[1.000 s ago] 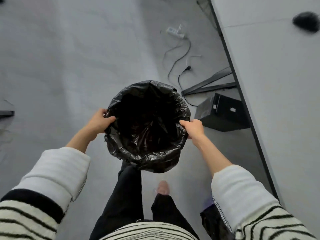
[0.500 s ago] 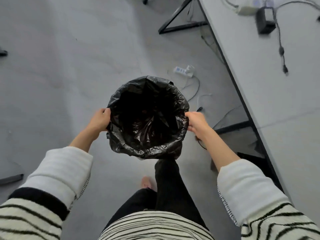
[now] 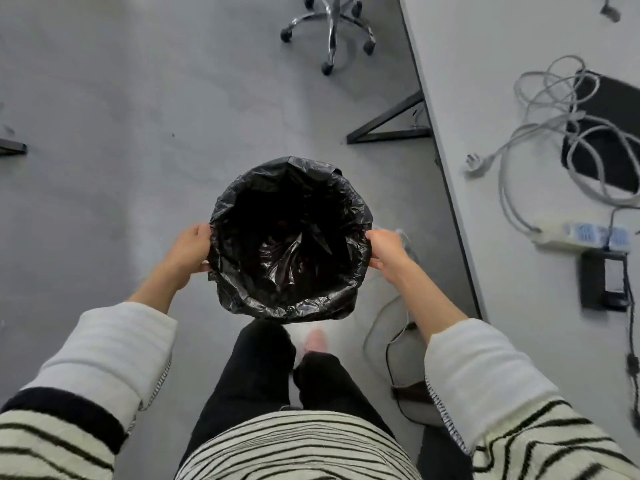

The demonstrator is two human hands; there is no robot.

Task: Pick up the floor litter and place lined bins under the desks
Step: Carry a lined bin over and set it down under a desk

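I carry a round bin lined with a black plastic bag [image 3: 290, 303] in front of me, above the grey floor. My left hand [image 3: 188, 249] grips the bin's left rim, fingers curled against the liner. On the opposite rim my right hand [image 3: 387, 251] holds the bin. The bag's inside is dark and I cannot make out any contents. A white desk [image 3: 502, 98] runs along the right side, its edge a short way right of the bin.
On the desk lie coiled grey cables [image 3: 554, 133], a power strip [image 3: 581, 235] and a black device [image 3: 604, 285]. A black desk leg frame [image 3: 388, 128] and a chrome chair base [image 3: 329, 29] stand ahead. Cables [image 3: 391, 341] trail on the floor by my right foot.
I have walked forward along the desk with the bin held in both hands. The floor power strip and black box passed out of view; the chair base and desk cables came in.
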